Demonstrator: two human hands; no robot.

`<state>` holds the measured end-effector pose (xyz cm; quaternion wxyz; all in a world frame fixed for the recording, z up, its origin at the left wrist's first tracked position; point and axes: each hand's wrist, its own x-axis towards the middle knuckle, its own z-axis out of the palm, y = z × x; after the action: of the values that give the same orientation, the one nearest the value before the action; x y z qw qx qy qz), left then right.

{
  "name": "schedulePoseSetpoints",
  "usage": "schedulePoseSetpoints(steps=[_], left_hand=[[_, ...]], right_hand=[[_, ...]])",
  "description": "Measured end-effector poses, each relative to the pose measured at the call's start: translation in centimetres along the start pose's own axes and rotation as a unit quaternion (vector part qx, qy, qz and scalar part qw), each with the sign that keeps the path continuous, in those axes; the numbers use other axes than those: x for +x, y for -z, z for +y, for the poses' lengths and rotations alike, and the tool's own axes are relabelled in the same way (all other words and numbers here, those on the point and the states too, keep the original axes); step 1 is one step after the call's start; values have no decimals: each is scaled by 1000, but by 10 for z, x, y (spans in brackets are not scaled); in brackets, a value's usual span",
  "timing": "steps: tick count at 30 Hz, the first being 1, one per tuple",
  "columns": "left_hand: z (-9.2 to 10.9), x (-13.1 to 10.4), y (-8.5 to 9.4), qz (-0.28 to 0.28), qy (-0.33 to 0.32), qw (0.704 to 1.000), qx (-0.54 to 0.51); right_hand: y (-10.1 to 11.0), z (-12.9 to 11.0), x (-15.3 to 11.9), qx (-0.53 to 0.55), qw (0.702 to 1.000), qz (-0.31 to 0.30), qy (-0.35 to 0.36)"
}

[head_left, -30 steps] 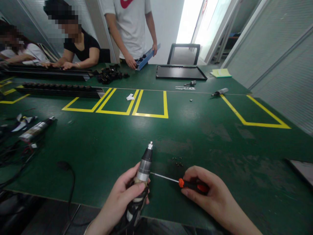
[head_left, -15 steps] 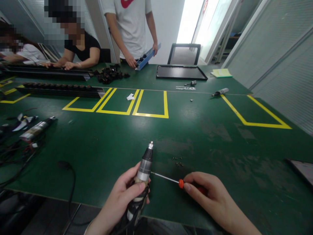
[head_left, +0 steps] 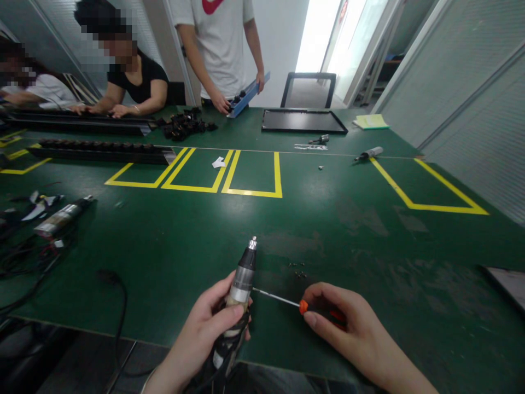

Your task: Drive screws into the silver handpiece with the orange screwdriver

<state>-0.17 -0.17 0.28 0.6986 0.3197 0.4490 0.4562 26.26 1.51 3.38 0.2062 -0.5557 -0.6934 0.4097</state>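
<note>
- Shifts the right hand (head_left: 348,323) on the screwdriver (head_left: 303,307), opening a wider gap between index finger and thumb than half a second ago; likely means re-gripping between small twists.
- Keeps the slim metal shaft at the side of the power tool (head_left: 245,278), touching or nearly so.
- Holds the power tool in the left hand (head_left: 209,320), with the grip wrapped around its barrel, above the scuffed green table (head_left: 184,241).
- Pinches the orange-and-black handle in the right grip.
- Joins smooth metal barrel, tapered black nose and bright notched end.
- Just beyond the screwdriver: tiny screws (head_left: 301,274), seemingly metal.
</note>
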Motion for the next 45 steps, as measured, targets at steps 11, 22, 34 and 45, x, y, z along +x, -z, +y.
schedulePoseSetpoints(steps=[11, 22, 34, 45], left_hand=[[-1, 0, 1, -1, 0, 1000, -6], [-2, -2, 0, 9, 5, 1000, -3], [-3, 0, 1, 8, 1, 1000, -11], [2, -3, -3, 15, 6, 1000, -12]], right_hand=[[3, 1, 0, -22, 998, 39, 39], [2, -4, 0, 12, 999, 41, 30], [4, -2, -3, -10, 999, 30, 40], [1, -3, -2, -15, 999, 15, 36]])
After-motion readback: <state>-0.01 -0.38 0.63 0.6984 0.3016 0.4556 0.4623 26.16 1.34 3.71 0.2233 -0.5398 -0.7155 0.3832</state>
